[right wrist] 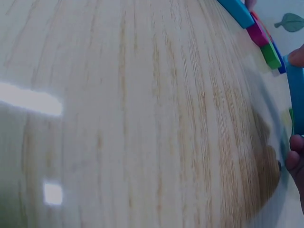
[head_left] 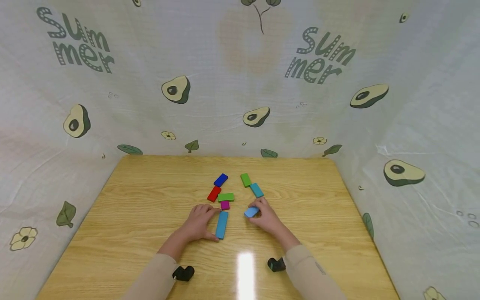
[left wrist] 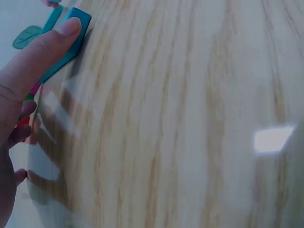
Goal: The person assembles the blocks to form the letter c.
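Arranging coloured wooden blocks on the wooden table (head_left: 142,216) — that looks like the work in hand, judged from a loose run of pieces near the table's middle. Left hand (head_left: 198,223) lies beside the long teal block (head_left: 221,225), thumb at its near end, fingers curled along its left edge; the left wrist view shows the thumb tip pressed on that block's end. Right hand (head_left: 267,216) pinches a light blue block (head_left: 251,212) between thumb and fingertips, lifted or tilted just off the surface — cannot tell which.

Beyond the hands: magenta block (head_left: 225,205) just past the long teal one, green block (head_left: 226,197) touching it, red block (head_left: 214,193) and dark blue block (head_left: 221,180) to the left; second green block (head_left: 246,179) and a short teal block (head_left: 256,190) to the right.

Judgement: mid-placement; the next move calls for a steady set-down without nudging neighbours.

Writing: "Summer" printed twice on the avocado-pattern backdrop (head_left: 318,54). No brands seen.
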`<state>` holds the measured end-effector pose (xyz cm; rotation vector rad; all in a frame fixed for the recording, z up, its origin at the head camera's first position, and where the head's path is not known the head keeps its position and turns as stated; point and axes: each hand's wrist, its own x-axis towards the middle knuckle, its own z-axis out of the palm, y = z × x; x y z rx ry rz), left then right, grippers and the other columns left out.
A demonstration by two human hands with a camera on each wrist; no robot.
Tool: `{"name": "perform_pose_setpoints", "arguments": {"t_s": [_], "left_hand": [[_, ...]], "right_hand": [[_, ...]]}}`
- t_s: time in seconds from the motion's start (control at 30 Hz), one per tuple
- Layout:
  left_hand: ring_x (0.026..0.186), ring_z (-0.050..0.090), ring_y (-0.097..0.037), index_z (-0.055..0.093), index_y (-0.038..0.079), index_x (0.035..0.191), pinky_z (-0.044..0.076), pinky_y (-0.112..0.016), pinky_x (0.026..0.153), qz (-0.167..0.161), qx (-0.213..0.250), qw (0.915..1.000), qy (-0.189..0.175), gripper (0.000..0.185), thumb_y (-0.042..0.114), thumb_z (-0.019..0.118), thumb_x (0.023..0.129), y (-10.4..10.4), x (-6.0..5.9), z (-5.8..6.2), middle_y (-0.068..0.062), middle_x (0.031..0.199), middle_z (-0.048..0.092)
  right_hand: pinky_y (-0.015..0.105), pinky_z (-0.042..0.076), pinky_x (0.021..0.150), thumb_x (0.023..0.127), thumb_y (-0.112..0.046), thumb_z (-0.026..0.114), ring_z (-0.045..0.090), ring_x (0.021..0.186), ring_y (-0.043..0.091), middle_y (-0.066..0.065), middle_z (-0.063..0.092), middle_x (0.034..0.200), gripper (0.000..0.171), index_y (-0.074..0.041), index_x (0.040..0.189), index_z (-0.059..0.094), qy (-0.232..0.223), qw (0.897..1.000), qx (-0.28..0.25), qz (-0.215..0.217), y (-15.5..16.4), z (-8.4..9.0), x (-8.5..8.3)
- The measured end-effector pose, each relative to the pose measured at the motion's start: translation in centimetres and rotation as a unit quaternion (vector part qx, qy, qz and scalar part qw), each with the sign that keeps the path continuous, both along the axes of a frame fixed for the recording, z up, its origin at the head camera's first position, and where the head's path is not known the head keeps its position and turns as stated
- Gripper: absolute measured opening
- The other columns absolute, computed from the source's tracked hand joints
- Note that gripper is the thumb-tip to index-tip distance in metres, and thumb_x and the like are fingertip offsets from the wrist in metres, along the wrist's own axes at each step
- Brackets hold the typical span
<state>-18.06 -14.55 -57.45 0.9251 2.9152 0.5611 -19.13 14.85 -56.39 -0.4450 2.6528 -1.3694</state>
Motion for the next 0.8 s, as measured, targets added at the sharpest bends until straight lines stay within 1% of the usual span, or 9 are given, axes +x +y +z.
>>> {"name": "perform_pose_setpoints", "arguments": {"t_s": [0.1, 0.23, 0.4, 0.57, 0.63, 0.73, 0.8], "left_hand": [[0.115, 0.044, -0.03, 0.051, 0.013, 0.137, 0.03, -0.056, 0.103, 0.004, -0.001, 0.9999, -0.015, 0.101, 0.072, 0.079, 0.059, 0.8, -0.2, 0.1, -0.003, 0.118, 0.052], [0.119, 0.043, -0.03, 0.05, 0.01, 0.135, 0.032, -0.057, 0.1, 0.018, 0.008, 0.9994, -0.03, 0.101, 0.071, 0.078, 0.06, 2.0, -0.2, 0.4, -0.003, 0.123, 0.052], [0.121, 0.042, -0.028, 0.049, 0.01, 0.137, 0.035, -0.053, 0.097, 0.029, 0.029, 0.999, -0.017, 0.102, 0.069, 0.08, 0.06, 3.7, -0.2, 0.6, -0.002, 0.127, 0.052], [0.12, 0.046, -0.028, 0.049, 0.011, 0.138, 0.037, -0.051, 0.095, 0.027, 0.061, 0.9977, -0.011, 0.103, 0.066, 0.083, 0.058, 5.6, -0.6, 0.7, 0.0, 0.12, 0.056], [0.119, 0.046, -0.027, 0.048, 0.011, 0.138, 0.037, -0.051, 0.096, 0.029, 0.063, 0.9976, -0.01, 0.103, 0.067, 0.083, 0.058, 6.3, -0.7, 0.7, 0.001, 0.118, 0.056], [0.118, 0.047, -0.026, 0.048, 0.01, 0.138, 0.039, -0.049, 0.097, 0.028, 0.065, 0.9974, -0.007, 0.104, 0.066, 0.083, 0.058, 7.2, -0.9, 0.6, 0.0, 0.122, 0.056], [0.119, 0.047, -0.027, 0.048, 0.009, 0.138, 0.039, -0.049, 0.099, 0.026, 0.069, 0.9972, -0.009, 0.105, 0.066, 0.083, 0.058, 7.8, -0.9, 0.6, -0.002, 0.126, 0.056]], "right_hand": [[0.041, 0.046, 0.094, 0.08, -0.017, 0.076, 0.053, 0.111, 0.023, 0.001, 0.048, 0.119, 0.036, -0.008, 0.113, 0.064, 0.006, 1.0, 0.018, -0.008, 0.5, 0.0, 0.3], [0.042, 0.047, 0.093, 0.081, -0.022, 0.077, 0.054, 0.108, 0.021, 0.0, 0.051, 0.117, 0.037, -0.009, 0.114, 0.065, 0.01, 0.999, 0.028, -0.019, 1.2, -0.1, 0.8], [0.042, 0.047, 0.091, 0.081, -0.024, 0.079, 0.055, 0.104, 0.021, 0.0, 0.052, 0.114, 0.037, -0.009, 0.112, 0.066, 0.01, 0.999, 0.017, -0.039, 2.1, -0.1, 1.5], [0.037, 0.047, 0.083, 0.081, -0.028, 0.08, 0.054, 0.099, 0.019, -0.001, 0.053, 0.112, 0.037, -0.012, 0.111, 0.067, 0.005, 0.998, 0.016, -0.067, 3.3, -0.3, 2.0], [0.035, 0.046, 0.08, 0.081, -0.03, 0.08, 0.053, 0.097, 0.018, -0.001, 0.053, 0.112, 0.038, -0.012, 0.112, 0.066, 0.002, 0.997, 0.019, -0.076, 3.7, -0.3, 2.2], [0.032, 0.046, 0.077, 0.082, -0.032, 0.079, 0.052, 0.094, 0.016, -0.001, 0.053, 0.111, 0.039, -0.012, 0.113, 0.066, 0.0, 0.996, 0.022, -0.087, 4.3, -0.3, 2.5], [0.032, 0.046, 0.077, 0.081, -0.031, 0.08, 0.052, 0.093, 0.016, -0.001, 0.054, 0.111, 0.039, -0.011, 0.113, 0.066, 0.007, 0.995, 0.023, -0.094, 4.7, -0.3, 2.8]]}}
